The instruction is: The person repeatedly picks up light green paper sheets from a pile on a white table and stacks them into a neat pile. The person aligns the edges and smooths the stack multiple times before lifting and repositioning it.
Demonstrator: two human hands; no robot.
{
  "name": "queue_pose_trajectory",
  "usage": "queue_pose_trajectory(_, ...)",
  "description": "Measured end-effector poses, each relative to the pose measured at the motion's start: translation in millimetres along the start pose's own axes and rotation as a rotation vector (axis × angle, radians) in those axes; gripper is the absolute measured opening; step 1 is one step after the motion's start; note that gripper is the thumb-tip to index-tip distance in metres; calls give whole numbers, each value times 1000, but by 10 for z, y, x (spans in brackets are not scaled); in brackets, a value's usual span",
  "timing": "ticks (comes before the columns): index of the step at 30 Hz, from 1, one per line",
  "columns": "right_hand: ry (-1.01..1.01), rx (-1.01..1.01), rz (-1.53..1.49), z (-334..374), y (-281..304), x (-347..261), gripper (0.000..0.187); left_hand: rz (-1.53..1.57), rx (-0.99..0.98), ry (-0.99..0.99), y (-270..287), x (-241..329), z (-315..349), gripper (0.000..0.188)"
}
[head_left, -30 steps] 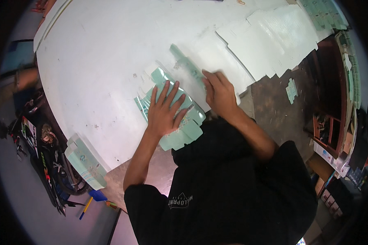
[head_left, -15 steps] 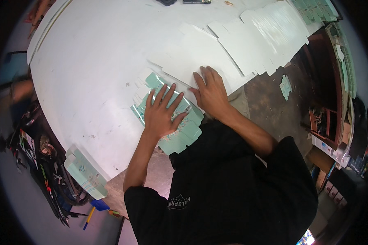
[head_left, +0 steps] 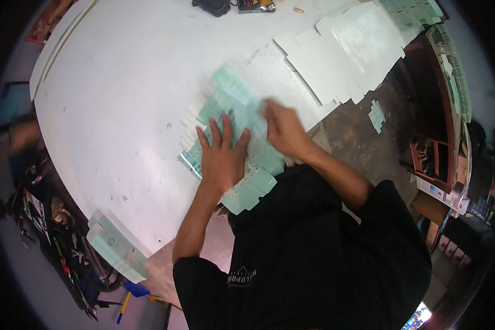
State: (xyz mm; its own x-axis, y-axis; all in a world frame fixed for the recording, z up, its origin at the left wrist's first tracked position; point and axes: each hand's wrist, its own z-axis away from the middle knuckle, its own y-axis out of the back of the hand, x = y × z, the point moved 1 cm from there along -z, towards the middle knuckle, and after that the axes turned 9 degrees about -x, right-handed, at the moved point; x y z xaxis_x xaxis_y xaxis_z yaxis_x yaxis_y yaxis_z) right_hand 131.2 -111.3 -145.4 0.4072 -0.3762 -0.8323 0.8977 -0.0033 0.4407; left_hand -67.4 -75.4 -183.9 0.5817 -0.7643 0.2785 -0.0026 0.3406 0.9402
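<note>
A pile of flat, mint-green printed carton blanks (head_left: 246,193) lies at the near edge of the white table. My left hand (head_left: 223,157) rests on it with fingers spread. Over the far part of the pile, a green carton blank (head_left: 234,91) is smeared by motion, printed side up. At its right edge is my right hand (head_left: 285,129), fingers curled in and closed on that edge; the fingertips are blurred. To the right, several blanks lie white side up in an overlapping stack (head_left: 355,52).
The white table (head_left: 121,99) spreads out to the left and far side. More green blanks (head_left: 410,14) sit at the far right. A green carton (head_left: 115,247) is by the near left corner. On the floor lies a loose green piece (head_left: 377,116). A black pouch (head_left: 212,6) is at the back.
The white-side-up sheet beside my right hand has been turned over and now shows green above the pile. My right hand has closed on its edge. My left hand stays on the pile.
</note>
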Motion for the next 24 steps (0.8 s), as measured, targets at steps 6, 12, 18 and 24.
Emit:
queue_pose_trajectory(6,396,453,472,-66,310,472,39,91,-84,-284,125,-60,-133,88)
queue_pose_trajectory(12,243,313,310,63,531,724,64,98,22,-281,-43,-73,-201,65)
queue_pose_trajectory(18,420,405,703,9,24,412,35,404,76,-207,-155,-65,-192,58)
queue_pose_trajectory(24,66,47,278,74,-138,320,27,-278,51,-278,-74,0,-205,83)
